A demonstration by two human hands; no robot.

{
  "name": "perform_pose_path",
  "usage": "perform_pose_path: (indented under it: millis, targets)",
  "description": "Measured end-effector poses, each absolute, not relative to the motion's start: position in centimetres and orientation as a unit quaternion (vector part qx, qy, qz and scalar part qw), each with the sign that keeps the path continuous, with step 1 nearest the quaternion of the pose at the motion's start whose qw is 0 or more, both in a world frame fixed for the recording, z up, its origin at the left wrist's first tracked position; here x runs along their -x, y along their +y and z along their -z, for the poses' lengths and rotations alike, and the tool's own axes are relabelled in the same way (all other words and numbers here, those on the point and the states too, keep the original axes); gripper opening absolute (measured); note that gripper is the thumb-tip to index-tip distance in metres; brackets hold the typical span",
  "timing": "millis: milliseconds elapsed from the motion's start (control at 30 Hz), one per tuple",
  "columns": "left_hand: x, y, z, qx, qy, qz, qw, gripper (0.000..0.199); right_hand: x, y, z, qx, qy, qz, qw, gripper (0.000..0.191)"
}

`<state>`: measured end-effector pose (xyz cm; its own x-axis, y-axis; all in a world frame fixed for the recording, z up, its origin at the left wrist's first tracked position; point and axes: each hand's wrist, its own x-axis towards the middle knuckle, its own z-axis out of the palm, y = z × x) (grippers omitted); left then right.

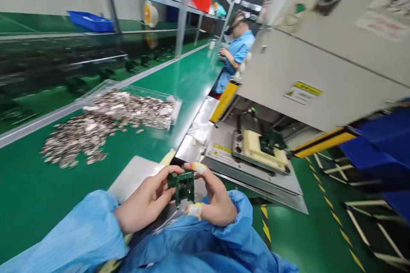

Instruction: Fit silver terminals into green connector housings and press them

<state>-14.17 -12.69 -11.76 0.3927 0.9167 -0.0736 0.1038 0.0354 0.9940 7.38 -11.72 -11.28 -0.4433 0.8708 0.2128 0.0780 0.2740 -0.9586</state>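
A small dark green plastic part (pixel 184 187) with an open frame shape is held up in front of my body. My left hand (pixel 149 198) grips its left side between thumb and fingers. On the other side my right hand (pixel 211 196) holds it, with yellowish-white wrappings on the thumb and a finger. Below and behind the hands lies a flat grey plate (pixel 133 175) at the edge of the green table. Many small silvery metal pieces (pixel 78 136) are heaped on the table at the left, partly in a clear tray (pixel 174 113).
To the right stands a machine (pixel 320 64) with a cream fixture (pixel 256 149) bearing another dark green part (pixel 272 141). Yellow-edged posts flank its opening. A person in blue (pixel 238 47) works farther along the green table (pixel 25 192). A blue bin (pixel 91 21) sits behind the rail.
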Motion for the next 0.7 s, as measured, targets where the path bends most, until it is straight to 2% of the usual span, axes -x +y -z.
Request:
perform_pose_path:
  millis: [67, 133, 267, 367, 467, 700]
  targets:
    - [12.3, -11.1, 10.2, -0.66, 0.368, -0.293, 0.585, 0.043, -10.3, -12.5, 10.8, 0.35, -0.678, -0.491, 0.421, 0.075]
    - [9.7, -8.7, 8.4, -0.716, 0.314, -0.249, 0.572, 0.049, -13.7, -13.5, 10.7, 0.37, -0.635, -0.476, 0.483, 0.072]
    - [1.7, -3.3, 5.2, -0.827, 0.275, -0.283, 0.401, 0.05, -20.7, -15.5, 11.0, 0.419, -0.508, -0.342, 0.67, 0.072]
    - [-5.1, -0.2, 4.3, -0.864, 0.266, -0.307, 0.297, 0.065, -25.0, -16.0, 11.0, 0.482, -0.399, -0.227, 0.746, 0.068]
    - [-9.7, 1.6, 4.6, -0.857, 0.301, -0.292, 0.299, 0.073, -27.8, -15.0, 10.6, 0.509, -0.365, -0.181, 0.758, 0.066]
    - [-8.6, 3.1, 5.1, -0.752, 0.315, -0.365, 0.45, 0.053, -30.0, -7.7, 8.3, 0.516, -0.484, -0.212, 0.674, 0.06]
